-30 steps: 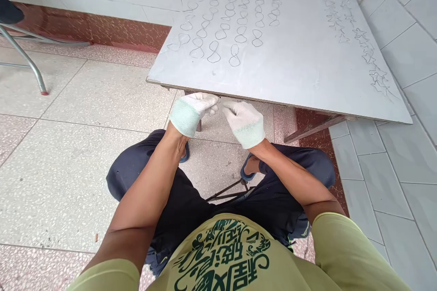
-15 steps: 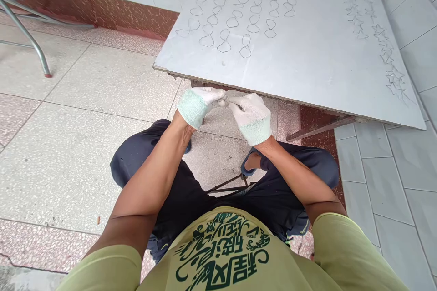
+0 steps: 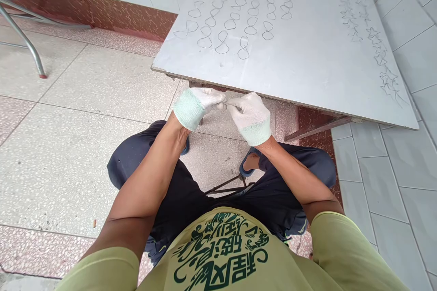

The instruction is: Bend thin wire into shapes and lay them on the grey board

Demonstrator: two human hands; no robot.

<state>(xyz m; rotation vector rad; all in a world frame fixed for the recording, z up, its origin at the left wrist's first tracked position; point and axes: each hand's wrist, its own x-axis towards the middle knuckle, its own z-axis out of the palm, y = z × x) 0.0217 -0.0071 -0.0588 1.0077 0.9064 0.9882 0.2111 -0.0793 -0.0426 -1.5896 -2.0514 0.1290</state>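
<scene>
Both of my hands wear white gloves with pale green cuffs and meet just in front of the table's near edge. The fingers of my left hand (image 3: 201, 102) are closed in a pinch, pointing right. Facing it, my right hand (image 3: 249, 111) is also closed, thumb and forefinger pressed together. Whatever lies between the fingertips is too thin and small to make out. Beyond the hands, several wire figure-eight shapes (image 3: 222, 42) lie in rows on the white tabletop (image 3: 293, 63). Star-shaped wire pieces (image 3: 388, 82) lie along its right side.
A brown support leg (image 3: 317, 128) slants under the table's near edge. Grey tiles (image 3: 385, 168) run along the right. A chair's metal leg (image 3: 32, 50) stands at the far left on the speckled floor (image 3: 75, 145). My knees are spread below the hands.
The whole view has shifted slightly, with the table a little further left. My hands keep nearly the same pinched pose, fingertips close together.
</scene>
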